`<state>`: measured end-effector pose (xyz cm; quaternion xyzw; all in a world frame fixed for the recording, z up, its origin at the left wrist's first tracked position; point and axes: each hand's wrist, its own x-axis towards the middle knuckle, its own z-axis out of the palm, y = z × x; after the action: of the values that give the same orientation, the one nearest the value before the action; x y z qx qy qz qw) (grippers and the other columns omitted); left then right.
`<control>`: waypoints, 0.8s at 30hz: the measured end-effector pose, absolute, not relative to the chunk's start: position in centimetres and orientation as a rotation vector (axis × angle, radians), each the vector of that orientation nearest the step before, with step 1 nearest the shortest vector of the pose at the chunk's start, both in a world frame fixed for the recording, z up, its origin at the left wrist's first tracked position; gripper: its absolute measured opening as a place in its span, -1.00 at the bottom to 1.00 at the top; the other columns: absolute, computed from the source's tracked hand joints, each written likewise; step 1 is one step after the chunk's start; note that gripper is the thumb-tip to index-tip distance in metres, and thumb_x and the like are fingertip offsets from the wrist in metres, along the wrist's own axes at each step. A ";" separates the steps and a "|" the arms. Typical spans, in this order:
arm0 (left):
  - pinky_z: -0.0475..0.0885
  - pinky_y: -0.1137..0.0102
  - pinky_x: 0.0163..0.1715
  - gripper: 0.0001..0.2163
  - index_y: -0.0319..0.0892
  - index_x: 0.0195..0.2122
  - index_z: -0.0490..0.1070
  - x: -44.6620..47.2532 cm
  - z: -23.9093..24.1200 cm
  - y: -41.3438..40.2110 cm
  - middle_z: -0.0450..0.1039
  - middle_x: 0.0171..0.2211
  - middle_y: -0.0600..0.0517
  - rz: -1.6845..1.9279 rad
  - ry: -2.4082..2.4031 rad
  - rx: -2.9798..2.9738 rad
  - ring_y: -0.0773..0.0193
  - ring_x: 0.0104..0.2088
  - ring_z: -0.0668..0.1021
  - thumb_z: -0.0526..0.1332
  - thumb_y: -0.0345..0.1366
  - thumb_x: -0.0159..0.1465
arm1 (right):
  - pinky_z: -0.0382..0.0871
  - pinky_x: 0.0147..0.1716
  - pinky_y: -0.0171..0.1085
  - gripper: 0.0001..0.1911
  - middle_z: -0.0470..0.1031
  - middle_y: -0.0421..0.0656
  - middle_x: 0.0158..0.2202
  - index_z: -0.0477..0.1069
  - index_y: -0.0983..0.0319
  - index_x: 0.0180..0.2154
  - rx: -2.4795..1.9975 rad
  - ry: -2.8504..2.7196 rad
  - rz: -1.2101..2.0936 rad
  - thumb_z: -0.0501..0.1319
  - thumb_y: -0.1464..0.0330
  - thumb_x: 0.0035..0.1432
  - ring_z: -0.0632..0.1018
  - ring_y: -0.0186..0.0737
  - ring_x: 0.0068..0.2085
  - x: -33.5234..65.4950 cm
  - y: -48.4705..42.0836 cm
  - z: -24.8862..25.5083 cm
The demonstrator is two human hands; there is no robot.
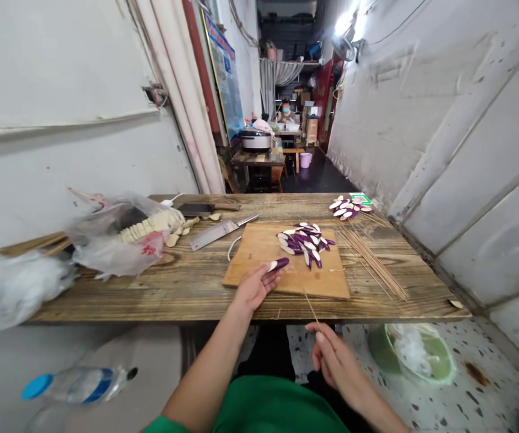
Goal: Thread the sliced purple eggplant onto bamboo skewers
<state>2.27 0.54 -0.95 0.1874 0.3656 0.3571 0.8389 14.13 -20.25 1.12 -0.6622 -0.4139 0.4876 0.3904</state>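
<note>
The left hand (pixel 254 287) rests on the near left corner of the cutting board (pixel 259 246), at about 7 o'clock on the board. Its fingers are pinched on an eggplant slice (pixel 279 263), purple skin up, which lies just off the fingertips towards 2 o'clock. The right hand (pixel 334 358) hangs below the front edge of the counter (pixel 187 288), at 5 o'clock from the board. Its fingers are closed on a thin skewer (pixel 311 308) whose tip points up towards 11 o'clock and crosses the counter's edge. The two hands are well apart.

A heap of slices (pixel 304 239) lies on the board at 1 o'clock. A loose bundle of sticks (pixel 371 261) lies at 3 o'clock, just beside the board. A second, smaller heap (pixel 349 208) sits farther off at 1 o'clock, near the counter's back edge. A cleaver (pixel 216 233) lies at 10 o'clock from the board, blade flat on the wood. A plastic bag (pixel 115 240) is at 9 o'clock. On the floor, a green bowl (pixel 439 367) is at 4 o'clock and a water bottle (pixel 76 385) at 8 o'clock.
</note>
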 end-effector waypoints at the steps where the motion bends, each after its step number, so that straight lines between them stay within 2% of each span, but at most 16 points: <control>1: 0.51 0.42 -0.36 -0.91 -0.34 -0.26 0.39 2.4 -0.9 0.4 0.55 -0.33 -0.19 0.768 0.778 0.412 0.23 -0.35 0.60 0.16 -0.45 0.22 | -0.01 -0.74 -0.45 -0.55 0.29 -0.32 -0.60 0.19 0.22 0.02 -1.701 -1.085 1.202 -0.12 0.09 0.25 0.19 -0.46 -0.71 13.6 -20.6 0.7; 3: 0.51 0.41 -0.35 -0.92 -0.34 -0.27 0.39 2.7 -0.8 0.1 0.55 -0.35 -0.18 0.780 0.785 0.436 0.23 -0.37 0.60 0.17 -0.45 0.22 | 0.04 -0.72 -0.44 -0.48 0.29 -0.32 -0.60 0.12 0.23 0.14 -1.735 -1.138 1.143 -0.18 0.08 0.29 0.22 -0.43 -0.69 13.2 -21.1 0.1; 5: 0.51 0.41 -0.34 -0.92 -0.34 -0.28 0.40 3.0 -0.8 -0.2 0.55 -0.35 -0.19 0.780 0.787 0.454 0.23 -0.37 0.60 0.18 -0.44 0.21 | 0.09 -0.68 -0.42 -0.44 0.31 -0.29 -0.59 0.14 0.25 0.16 -1.753 -1.163 1.107 -0.19 0.08 0.29 0.25 -0.41 -0.67 13.2 -21.4 -0.3; 10: 0.51 0.41 -0.31 -0.90 -0.34 -0.27 0.41 3.8 -0.5 -0.7 0.55 -0.31 -0.20 0.777 0.792 0.492 0.21 -0.32 0.60 0.21 -0.43 0.19 | 0.20 -0.53 -0.36 -0.39 0.31 -0.24 -0.61 0.37 0.38 0.01 -1.791 -1.177 1.035 -0.10 0.04 0.25 0.36 -0.32 -0.56 13.4 -21.4 -0.8; 24: 0.52 0.43 -0.33 -0.95 -0.34 -0.34 0.40 4.3 0.0 -1.3 0.55 -0.35 -0.18 0.797 0.820 0.520 0.23 -0.35 0.60 0.24 -0.46 0.16 | 0.21 -0.55 -0.35 -0.30 0.31 -0.24 -0.65 0.37 0.40 0.02 -1.776 -1.113 1.036 -0.12 -0.03 0.21 0.34 -0.30 -0.59 13.7 -21.2 -1.3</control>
<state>4.29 -1.27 -0.05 0.2432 0.3835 0.3730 0.8091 13.68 -21.18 -1.26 -0.6992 -0.4381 0.4078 0.3910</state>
